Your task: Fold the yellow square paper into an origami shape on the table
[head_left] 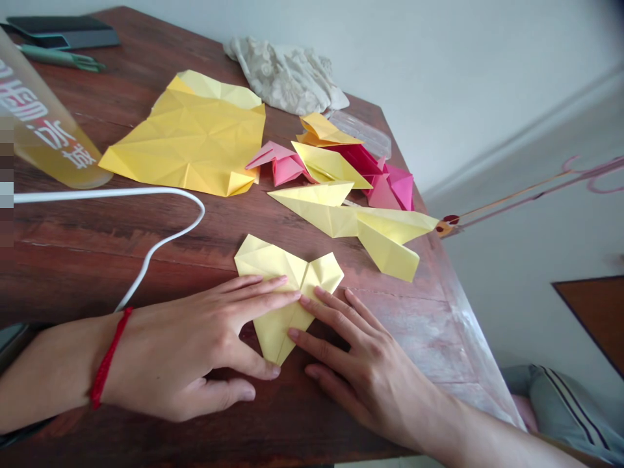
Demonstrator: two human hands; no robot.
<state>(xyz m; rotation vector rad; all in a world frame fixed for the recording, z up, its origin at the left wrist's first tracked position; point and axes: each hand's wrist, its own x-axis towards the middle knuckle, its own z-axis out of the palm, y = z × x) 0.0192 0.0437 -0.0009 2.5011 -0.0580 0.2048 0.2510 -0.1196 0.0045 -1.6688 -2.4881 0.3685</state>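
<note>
A pale yellow folded paper heart [273,263] lies on the wooden table, its point toward me and a crease running down its middle. My left hand [205,354] rests across its left side with the fingers spread; one fingertip is at the centre crease and another near the lower point. On the right side lie the fingertips of my right hand [361,364], also stretched out and apart. Parts of the heart are hidden under the fingers. Just beyond it sits a pale yellow folded paper shape [341,221] with long pointed arms.
Creased yellow sheets [195,140] lie farther left. Pink folded papers [390,185], an orange one [326,130] and a clear plastic box [365,133] are back right. A drink cup [53,136], white cable [160,244], green pen [63,58] and patterned cloth [287,75] surround these.
</note>
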